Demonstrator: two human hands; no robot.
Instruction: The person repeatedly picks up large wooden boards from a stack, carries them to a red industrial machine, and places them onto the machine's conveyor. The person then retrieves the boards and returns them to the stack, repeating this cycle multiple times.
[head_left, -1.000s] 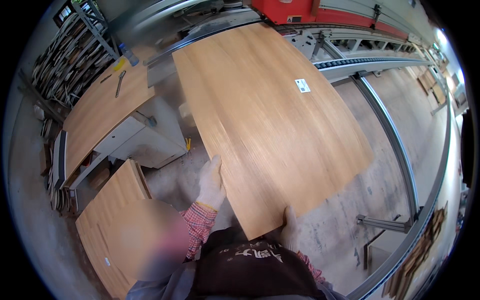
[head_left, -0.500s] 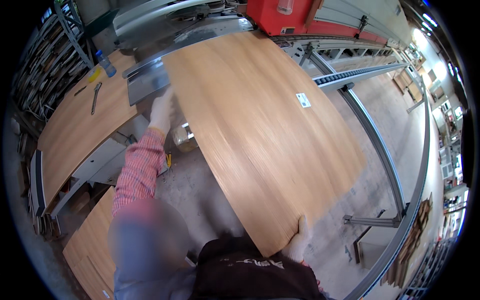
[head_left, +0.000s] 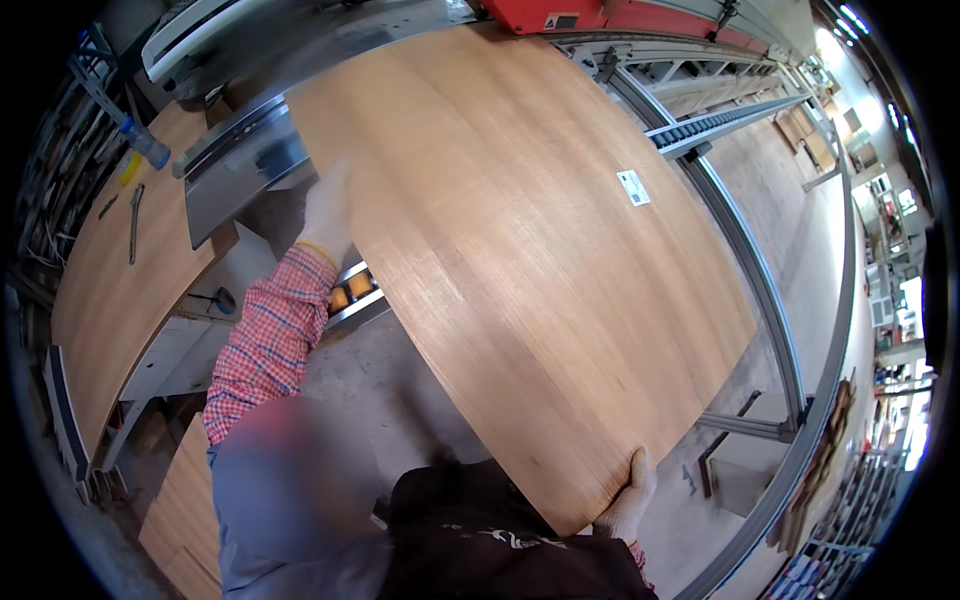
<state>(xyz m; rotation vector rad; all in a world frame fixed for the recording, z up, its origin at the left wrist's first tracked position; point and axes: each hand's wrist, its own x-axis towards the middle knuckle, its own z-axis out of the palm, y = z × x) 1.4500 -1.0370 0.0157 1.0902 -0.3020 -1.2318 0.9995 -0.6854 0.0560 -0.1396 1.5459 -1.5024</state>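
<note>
A large wood-grain panel (head_left: 500,260) with a small white label (head_left: 633,188) lies slantwise in front of me. My right hand (head_left: 628,500), in a pale glove, grips its near corner, with the thumb on the upper face. At the left edge, toward the far corner, is my left hand (head_left: 325,210), gloved too. Motion smears its fingers, so I cannot tell whether they hold the edge. The panel's far end lies at the metal machine table, below a red machine housing (head_left: 560,14). Beneath my left forearm shows a rail with orange rollers (head_left: 352,290).
On the left, a wood-topped bench (head_left: 120,280) carries a wrench (head_left: 135,225), a blue-capped bottle (head_left: 145,143) and a yellow item (head_left: 129,167). A metal frame rail (head_left: 750,250) runs along the right. More boards (head_left: 185,510) lie low at left; stacked pieces (head_left: 825,460) stand at right.
The view has shifted, so the bench and machine sit farther left. The panel and both hands have moved rightward relative to them. My right hand keeps its grip on the corner.
</note>
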